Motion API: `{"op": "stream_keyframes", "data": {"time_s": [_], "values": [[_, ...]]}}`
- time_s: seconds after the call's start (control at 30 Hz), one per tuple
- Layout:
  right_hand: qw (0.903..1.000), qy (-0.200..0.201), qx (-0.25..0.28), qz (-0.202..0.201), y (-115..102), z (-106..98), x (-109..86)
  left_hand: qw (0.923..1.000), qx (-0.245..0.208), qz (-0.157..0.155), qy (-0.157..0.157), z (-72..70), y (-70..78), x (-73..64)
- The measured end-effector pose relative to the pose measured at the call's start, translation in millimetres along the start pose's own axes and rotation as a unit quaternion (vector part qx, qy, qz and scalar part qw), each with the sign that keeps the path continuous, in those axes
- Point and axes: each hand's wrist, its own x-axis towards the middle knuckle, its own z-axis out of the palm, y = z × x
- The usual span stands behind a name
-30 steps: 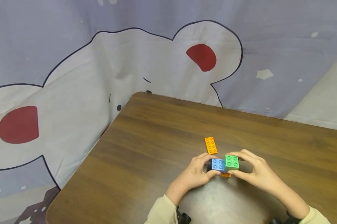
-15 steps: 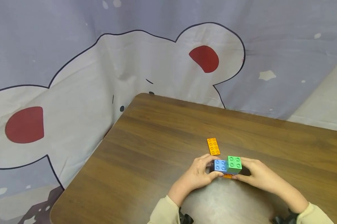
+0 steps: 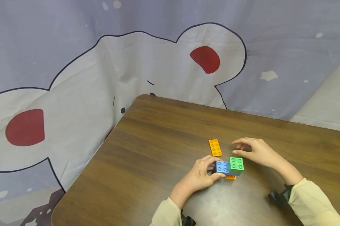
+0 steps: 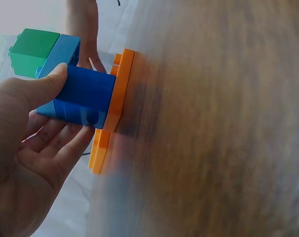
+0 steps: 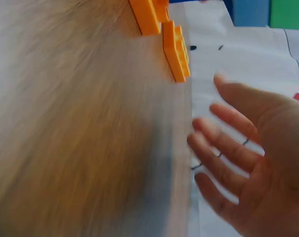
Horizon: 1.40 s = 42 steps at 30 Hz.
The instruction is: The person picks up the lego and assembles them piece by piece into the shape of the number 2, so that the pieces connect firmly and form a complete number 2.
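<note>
A stack of toy building bricks stands on the table: an orange plate (image 4: 120,94) at the bottom, a dark blue brick (image 4: 90,89) on it, a lighter blue brick (image 3: 222,167) above, and a green brick (image 3: 236,165) on top at the right end. My left hand (image 3: 199,174) grips the blue part of the stack between thumb and fingers. To the right and slightly beyond the stack, my right hand (image 3: 257,153) hovers with relaxed fingers and nothing in it; the right wrist view shows its bare palm (image 5: 273,182).
A loose orange plate (image 3: 215,147) lies studs up just behind the stack. The brown wooden table (image 3: 147,141) has its left edge and far edge in view. Behind it hangs a printed curtain (image 3: 158,62).
My right hand has let go of the stack and moved up and away toward the back right. The left hand keeps its hold, and the stack stays put with the green brick on top.
</note>
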Motion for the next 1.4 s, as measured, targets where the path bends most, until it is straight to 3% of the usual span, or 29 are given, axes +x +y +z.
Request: {"op": "stream_keyframes", "data": {"time_s": [0.13, 0.5, 0.83, 1.4], "values": [[0.9991, -0.007, -0.015, 0.040, -3.9, 9.1, 16.8, 0.9999, -0.004, 0.009, 0.006, 0.5, -0.8, 0.3], [0.9945, 0.010, -0.104, 0.013, -18.3, 39.0, 41.9, 0.9998, -0.004, 0.018, 0.003, 1.5, 0.4, 1.1], [0.9957, -0.026, -0.088, -0.014, -19.4, 39.8, 39.7, 0.9997, -0.013, 0.020, 0.003, 0.8, -0.5, 1.2], [0.9982, -0.007, -0.047, -0.036, -2.9, 24.7, 20.1, 0.9998, -0.015, 0.015, 0.007, 2.9, -1.3, 2.6]]}}
